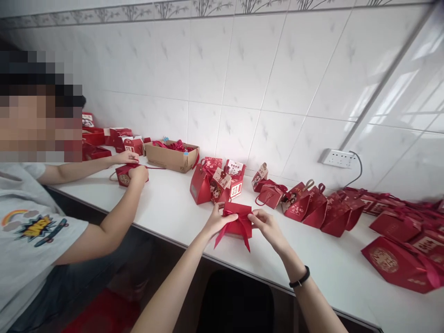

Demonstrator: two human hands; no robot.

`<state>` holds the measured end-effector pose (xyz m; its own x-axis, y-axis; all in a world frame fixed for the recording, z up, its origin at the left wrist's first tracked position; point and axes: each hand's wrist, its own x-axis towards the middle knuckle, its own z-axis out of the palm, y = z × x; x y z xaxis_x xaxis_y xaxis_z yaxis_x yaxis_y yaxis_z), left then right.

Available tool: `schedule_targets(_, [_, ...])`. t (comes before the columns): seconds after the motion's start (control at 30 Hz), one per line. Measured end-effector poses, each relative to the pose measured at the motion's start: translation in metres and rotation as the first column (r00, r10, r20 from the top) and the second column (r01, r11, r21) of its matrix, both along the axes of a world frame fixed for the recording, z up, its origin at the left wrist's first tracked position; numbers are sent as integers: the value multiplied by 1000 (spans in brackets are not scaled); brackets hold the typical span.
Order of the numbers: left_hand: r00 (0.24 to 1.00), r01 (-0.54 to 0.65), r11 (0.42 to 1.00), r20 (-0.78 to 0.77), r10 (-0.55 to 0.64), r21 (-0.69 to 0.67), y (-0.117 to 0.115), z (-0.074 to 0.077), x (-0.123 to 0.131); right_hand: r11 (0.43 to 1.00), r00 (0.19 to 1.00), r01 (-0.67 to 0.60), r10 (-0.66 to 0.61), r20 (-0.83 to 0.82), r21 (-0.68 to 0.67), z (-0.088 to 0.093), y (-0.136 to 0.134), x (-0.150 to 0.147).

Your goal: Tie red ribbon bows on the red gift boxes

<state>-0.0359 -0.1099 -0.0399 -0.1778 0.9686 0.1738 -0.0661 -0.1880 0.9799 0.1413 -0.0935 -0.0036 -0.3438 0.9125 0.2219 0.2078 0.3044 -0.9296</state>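
Observation:
A small red gift box (239,217) with a red ribbon (243,231) stands near the front edge of the white counter (166,203). My left hand (217,219) pinches the ribbon at the box's left side. At the right side my right hand (265,224), with a black band on the wrist, pinches the ribbon too. Loose ribbon ends hang down in front of the box.
A person in a grey shirt at the left handles another red box (125,175) with both hands. A cardboard box (171,156) of ribbons stands behind. Several finished red boxes (312,206) line the tiled wall to the right. A wall socket (337,158) sits above them.

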Motion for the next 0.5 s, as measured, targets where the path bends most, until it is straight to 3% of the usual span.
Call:
schedule_targets(0.13, [997, -33, 998, -66, 30, -51, -9, 5, -3, 988, 992, -102, 92, -86, -118, -3, -8, 5])
schedule_targets(0.27, [985, -116, 990, -121, 124, 74, -19, 8, 0, 984, 988, -88, 68, -136, -152, -12, -11, 6])
schedule_targets(0.5, [981, 31, 987, -195, 1, 159, -23, 3, -15, 991, 984, -37, 14, -177, -129, -25, -2, 6])
